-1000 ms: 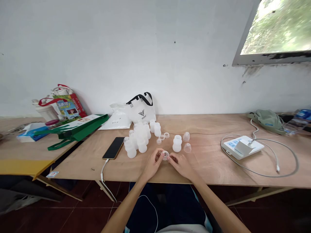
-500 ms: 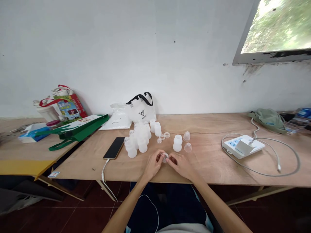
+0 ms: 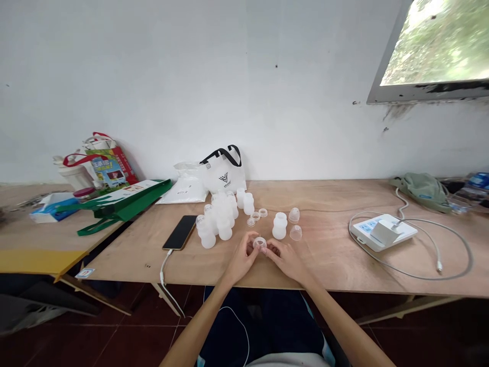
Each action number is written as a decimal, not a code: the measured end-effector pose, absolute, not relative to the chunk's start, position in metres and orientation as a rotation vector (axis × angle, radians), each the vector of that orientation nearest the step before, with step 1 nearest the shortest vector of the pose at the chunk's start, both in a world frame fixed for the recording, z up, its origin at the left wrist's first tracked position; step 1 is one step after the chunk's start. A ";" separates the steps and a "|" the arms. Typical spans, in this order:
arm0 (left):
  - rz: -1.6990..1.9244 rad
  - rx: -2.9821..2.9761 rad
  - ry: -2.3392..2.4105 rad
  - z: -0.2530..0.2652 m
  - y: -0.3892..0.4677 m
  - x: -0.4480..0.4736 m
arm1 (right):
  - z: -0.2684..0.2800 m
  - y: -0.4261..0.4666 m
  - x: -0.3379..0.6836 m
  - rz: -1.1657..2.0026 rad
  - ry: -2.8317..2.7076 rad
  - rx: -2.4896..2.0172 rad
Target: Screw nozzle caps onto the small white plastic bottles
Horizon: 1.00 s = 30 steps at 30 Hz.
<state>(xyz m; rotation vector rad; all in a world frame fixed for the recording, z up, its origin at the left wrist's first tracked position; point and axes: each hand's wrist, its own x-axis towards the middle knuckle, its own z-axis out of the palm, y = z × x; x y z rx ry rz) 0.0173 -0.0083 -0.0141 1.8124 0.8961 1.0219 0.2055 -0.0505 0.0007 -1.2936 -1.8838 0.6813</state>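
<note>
Just above the table's front part, my left hand [image 3: 244,256] and my right hand [image 3: 286,256] pinch a translucent bottle collar ring [image 3: 260,241] between them by its sides. Its round opening faces up toward me. Beyond the fingers lie two more pale rings [image 3: 263,212] and a small clear nipple-like piece [image 3: 250,221]. An open milky baby bottle [image 3: 280,227] stands upright to the right, beside two clear domed caps [image 3: 295,233]. Several milky bottles [image 3: 225,230] stand grouped at the left, some with clear domed tops.
A black phone [image 3: 179,232] on a white cable lies left of the bottles. Behind them are a white bag [image 3: 224,173] and a white plastic packet [image 3: 185,189]. A green bag [image 3: 126,204] lies further left. A power strip [image 3: 382,232] with a looped cable sits right.
The collar ring has been raised slightly and turned, so its opening shows more to me. Both hands stay close together around it, with fingers shifted a little.
</note>
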 end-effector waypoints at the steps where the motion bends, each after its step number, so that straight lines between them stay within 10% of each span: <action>1: 1.037 1.796 0.890 -0.014 -0.008 0.018 | 0.000 -0.050 0.205 0.672 -1.894 -1.296; 17: 1.065 1.671 0.864 -0.009 -0.007 0.018 | -0.006 -0.050 0.206 0.523 -1.939 -1.298; 30: 1.179 1.410 0.848 -0.015 -0.002 0.020 | -0.026 -0.037 0.219 -0.230 -1.635 -1.535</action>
